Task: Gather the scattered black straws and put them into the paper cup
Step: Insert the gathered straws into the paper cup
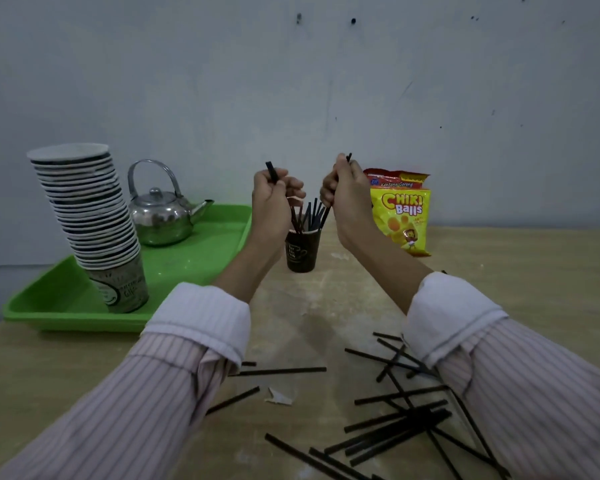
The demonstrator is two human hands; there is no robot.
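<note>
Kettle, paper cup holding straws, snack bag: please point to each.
kettle (160,221), head view, its round body
paper cup (303,254), head view, its dark wall
snack bag (407,221), head view, its yellow front

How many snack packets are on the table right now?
2: a yellow Chiki Balls packet stands right of the dark paper cup, and a red packet pokes up just behind it; others may be hidden.

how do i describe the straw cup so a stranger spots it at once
Start at the green tray on the left. Between its far right corner and the yellow Chiki Balls bag stands one dark brown paper cup. Unlike the stacked cups on the tray, it stands alone on the wooden table, black straws sticking out.
</note>
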